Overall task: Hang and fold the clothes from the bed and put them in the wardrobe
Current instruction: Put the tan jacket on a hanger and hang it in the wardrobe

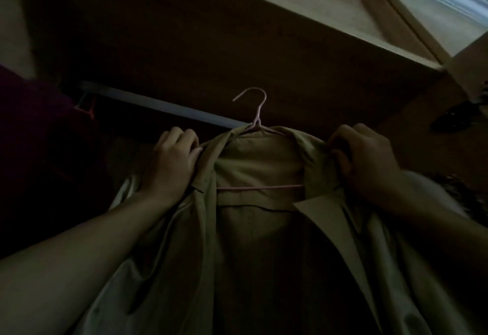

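A khaki coat (258, 229) hangs open-fronted on a pink wire hanger (257, 115), held up inside the dark wardrobe. My left hand (171, 160) grips the coat's left shoulder. My right hand (364, 160) grips its right shoulder. The hanger's hook points up and is free, a little in front of and above the grey hanging rail (163, 105). The hanger's lower bar (260, 188) shows across the open collar.
A dark red garment (39, 150) hangs on a red hanger (87, 106) at the rail's left end. The wardrobe's wooden top panel (211, 31) is overhead, its frame edge (406, 20) at the upper right. A dark patterned item (454, 115) sits at the right.
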The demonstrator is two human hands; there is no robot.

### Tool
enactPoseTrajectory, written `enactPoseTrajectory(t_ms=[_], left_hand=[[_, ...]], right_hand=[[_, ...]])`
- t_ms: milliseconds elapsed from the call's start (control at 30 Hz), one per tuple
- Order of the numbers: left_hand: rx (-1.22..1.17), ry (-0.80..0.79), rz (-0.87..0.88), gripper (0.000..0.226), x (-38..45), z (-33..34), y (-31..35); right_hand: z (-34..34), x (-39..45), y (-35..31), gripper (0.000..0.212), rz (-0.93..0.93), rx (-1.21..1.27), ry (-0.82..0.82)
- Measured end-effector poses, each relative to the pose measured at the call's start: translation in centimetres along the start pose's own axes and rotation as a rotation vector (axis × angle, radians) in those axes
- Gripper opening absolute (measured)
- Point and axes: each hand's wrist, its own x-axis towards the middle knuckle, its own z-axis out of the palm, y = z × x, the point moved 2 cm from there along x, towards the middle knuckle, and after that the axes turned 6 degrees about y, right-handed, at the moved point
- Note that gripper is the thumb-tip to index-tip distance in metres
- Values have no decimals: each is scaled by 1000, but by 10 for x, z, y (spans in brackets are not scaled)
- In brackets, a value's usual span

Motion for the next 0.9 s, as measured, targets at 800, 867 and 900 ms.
enactPoseTrajectory(t_ms=[800, 867, 900], left_hand=[[-268, -346, -325, 32, -10, 177, 31], [-280, -324, -354, 28, -17, 174, 31], [-277, -326, -356, 25, -18, 174, 31]], right_hand=[[33, 33, 71, 15, -44, -200, -110], [33, 31, 66, 18, -38, -184, -142], [35, 31, 64, 20, -27, -188, -164]])
